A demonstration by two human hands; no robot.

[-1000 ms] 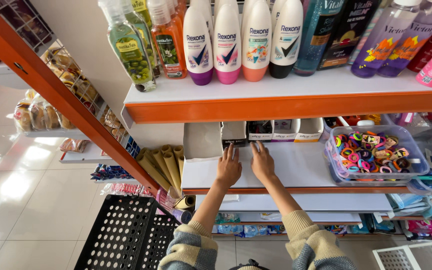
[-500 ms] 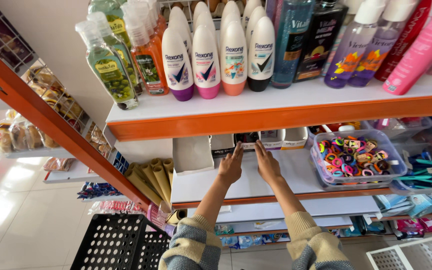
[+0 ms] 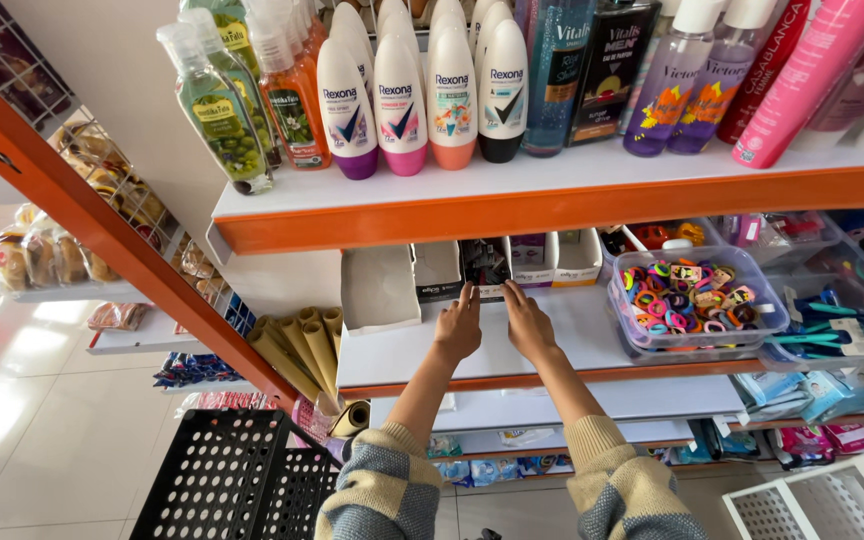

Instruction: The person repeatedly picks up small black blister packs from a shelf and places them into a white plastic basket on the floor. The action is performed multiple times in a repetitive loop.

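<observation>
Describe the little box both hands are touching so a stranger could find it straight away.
On the white shelf under the orange-edged deodorant shelf, a row of small open boxes lines the back. The left hand and right hand meet at the dark box, the only dark one among white neighbours.

Small open dark-fronted box upright at back of white shelf, between neighbouring white boxes.

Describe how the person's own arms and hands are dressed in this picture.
Both hands, left hand and right hand, are bare: no gloves, and no rings or watch that I can make out. The forearms are uncovered. Pushed-up knitted sleeves show a blue-grey and beige check with ribbed beige cuffs.
</observation>
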